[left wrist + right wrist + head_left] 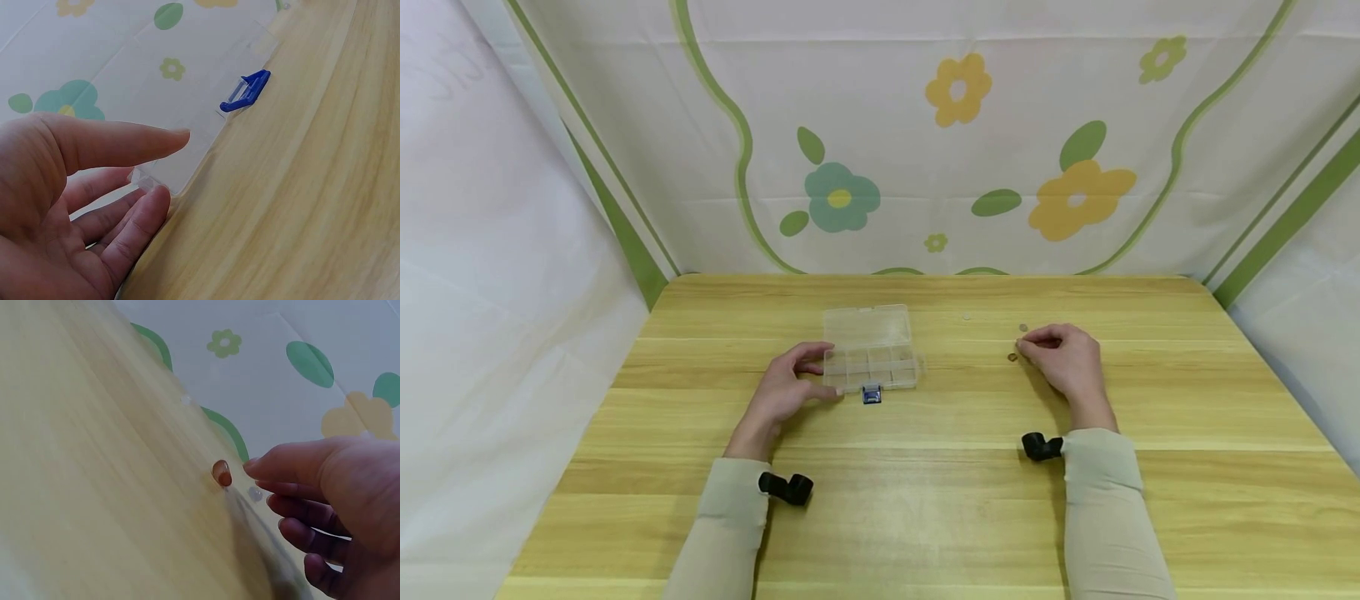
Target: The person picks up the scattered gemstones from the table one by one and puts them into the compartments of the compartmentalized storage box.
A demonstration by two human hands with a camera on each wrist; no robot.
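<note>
A clear divided plastic box [871, 367] stands on the table with its lid [867, 326] tipped back. At its front edge sits a blue clip-like piece [247, 91] with a clear part. My left hand [786, 387] holds the left end of the box, thumb along the front corner and fingers at the side. On the right, my right hand [1067, 360] hovers low over the table, thumb and index tips close together. Right beside those fingertips lies a small brown translucent bead-like piece [222, 474]. A greyish clear piece [1023, 327] lies just behind them.
Another small clear piece [967, 317] lies farther back, between box and right hand. A wooden table [925, 483] spreads under everything. A white flower-print cloth [895, 108] hangs at its back edge, with white cloth at both sides.
</note>
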